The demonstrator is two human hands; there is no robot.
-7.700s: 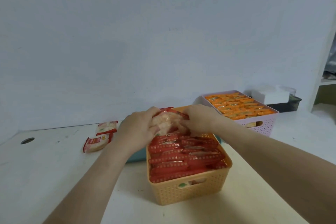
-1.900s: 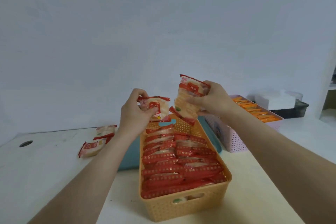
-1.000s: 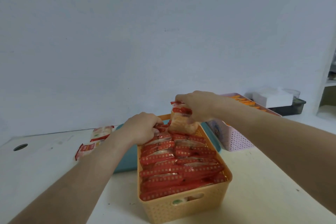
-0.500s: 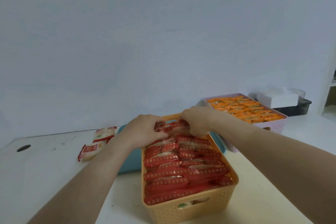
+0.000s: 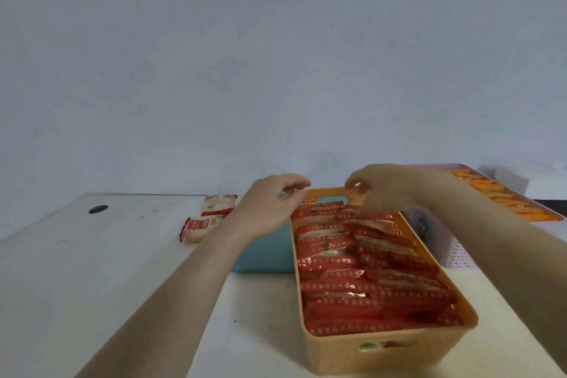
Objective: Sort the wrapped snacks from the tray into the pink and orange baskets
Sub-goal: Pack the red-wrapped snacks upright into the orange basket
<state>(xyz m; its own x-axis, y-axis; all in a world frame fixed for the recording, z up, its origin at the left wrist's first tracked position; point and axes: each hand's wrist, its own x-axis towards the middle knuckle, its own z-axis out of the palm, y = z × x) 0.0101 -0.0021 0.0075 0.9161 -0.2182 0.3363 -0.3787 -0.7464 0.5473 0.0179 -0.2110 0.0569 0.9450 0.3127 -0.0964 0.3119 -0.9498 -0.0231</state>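
Observation:
The orange basket [image 5: 389,347] stands in front of me, packed with rows of red wrapped snacks [image 5: 352,270]. My left hand [image 5: 270,205] hovers at the basket's far left corner with fingers loosely curled and holds nothing. Over the far end of the basket, my right hand [image 5: 380,190] also has loosely curled, empty fingers. Behind on the right stands the pink basket [image 5: 454,255], filled with orange wrapped snacks [image 5: 503,196]. The teal tray [image 5: 264,255] lies behind the orange basket, mostly hidden by it and my left arm.
Two loose red-and-white snack packs [image 5: 199,228] [image 5: 218,204] lie on the white table left of the tray. A round cable hole [image 5: 98,209] sits at the table's far left. A white box [image 5: 506,178] stands behind the pink basket, by the wall.
Both hands carried a red pack each down into the far end of the orange basket and pressed them in. They have now let go and lifted slightly, empty.

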